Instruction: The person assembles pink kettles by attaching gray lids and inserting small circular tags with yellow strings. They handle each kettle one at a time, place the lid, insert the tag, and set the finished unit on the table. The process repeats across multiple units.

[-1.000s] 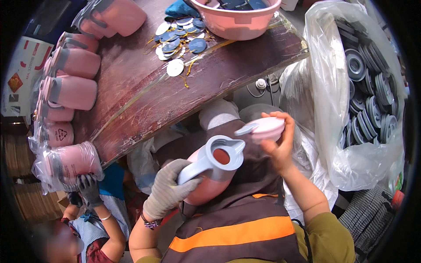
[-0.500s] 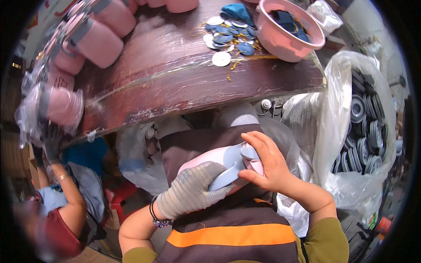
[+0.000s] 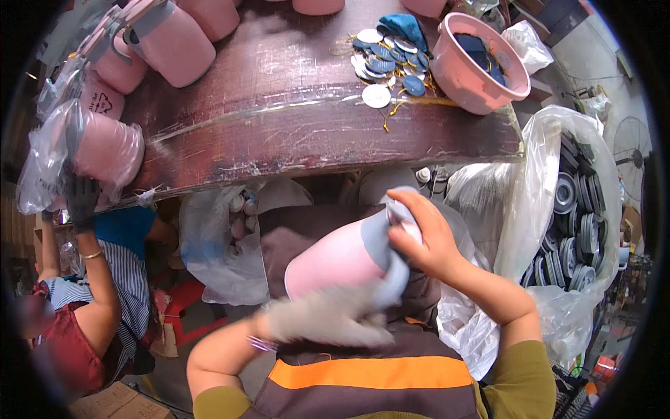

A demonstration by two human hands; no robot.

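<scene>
A pink jug (image 3: 333, 262) with a grey-blue collar and handle lies tilted across my lap, its top end toward the right. My bare right hand (image 3: 426, 234) is closed around that top end, thumb and fingers at its edge; whatever part sits inside the grip is mostly covered. In a grey work glove, my left hand (image 3: 333, 318) is smeared by motion. It is beside the near side of the jug, by the handle (image 3: 392, 283); whether it touches the jug cannot be made out.
Several pink jugs stand along the dark wooden table's (image 3: 279, 133) far left. Round blue and white tags (image 3: 384, 59) lie near a pink basin (image 3: 481, 94). A clear bag (image 3: 534, 167) of dark round lids is at right. At left a co-worker's gloved hand (image 3: 82, 199) touches a plastic-wrapped jug (image 3: 108, 150).
My left hand has come off the jug's body and handle and moved toward me, now blurred. The jug has turned, its handle now nearer me. My right hand stays at its top.
</scene>
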